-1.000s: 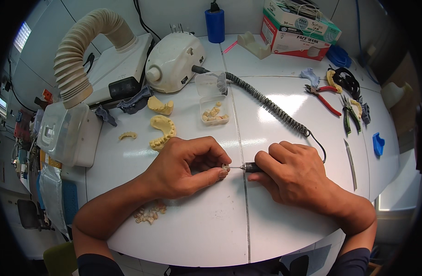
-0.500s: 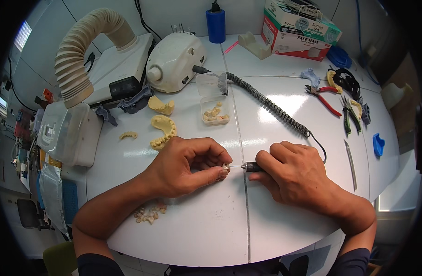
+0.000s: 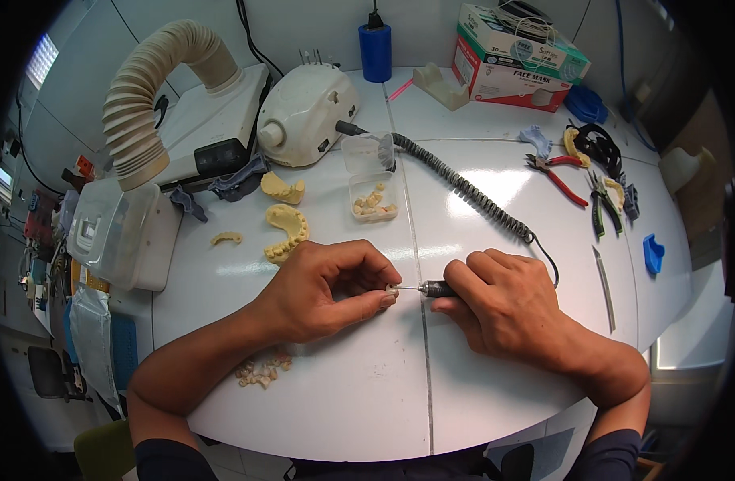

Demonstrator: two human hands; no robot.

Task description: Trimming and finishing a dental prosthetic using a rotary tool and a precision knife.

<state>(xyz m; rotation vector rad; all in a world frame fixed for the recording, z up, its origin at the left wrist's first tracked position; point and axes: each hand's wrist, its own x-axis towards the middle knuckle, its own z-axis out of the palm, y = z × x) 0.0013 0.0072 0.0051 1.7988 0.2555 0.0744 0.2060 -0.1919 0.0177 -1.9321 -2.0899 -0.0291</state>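
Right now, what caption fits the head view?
Left hand pinches a pale piece; right hand points a corded handpiece at it.

White table (image 3: 343, 409) — 2 pliers (image 3: 568, 187) — scraps (image 3: 262, 372).

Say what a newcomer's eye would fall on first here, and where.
Perhaps the fat ribbed hose arching at the upper left. Then the middle, where the left hand pinches a tiny pale piece and the right hand holds a drill to it. Behind them a coiled dark cord slants down to the right.
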